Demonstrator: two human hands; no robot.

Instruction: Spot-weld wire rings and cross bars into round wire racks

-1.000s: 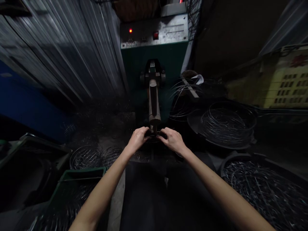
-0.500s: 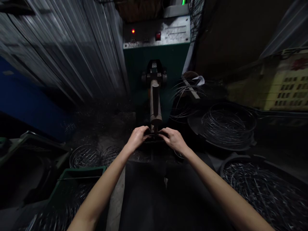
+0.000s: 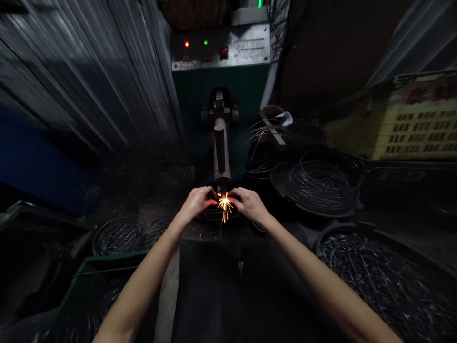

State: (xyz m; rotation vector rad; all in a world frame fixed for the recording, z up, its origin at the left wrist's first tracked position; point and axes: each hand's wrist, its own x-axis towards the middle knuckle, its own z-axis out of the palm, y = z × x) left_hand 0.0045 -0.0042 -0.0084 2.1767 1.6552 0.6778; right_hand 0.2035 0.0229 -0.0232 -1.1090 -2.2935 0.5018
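Note:
Orange sparks [image 3: 224, 202] burst below the tip of the machine's arm [image 3: 222, 157], between my two hands. My left hand [image 3: 198, 202] is closed in a pinch just left of the sparks, and my right hand [image 3: 249, 202] pinches from the right side. A thin dark wire seems to run between the fingertips, though glare and darkness hide most of it. Behind stands the green machine [image 3: 185, 95], its metal panel [image 3: 246, 45] showing a red and a green light.
Wire rings lie in a dark basin [image 3: 285, 190] at right, above a tub [image 3: 323, 231] of metal pieces. A yellow crate [image 3: 382, 119] stands far right. At lower left is a green crate [image 3: 85, 267], with wire coils [image 3: 119, 237] behind it.
Sparks have appeared between my hands, and a green light now glows on the panel. The whole view has shifted slightly; both hands remain pinched at the arm's tip.

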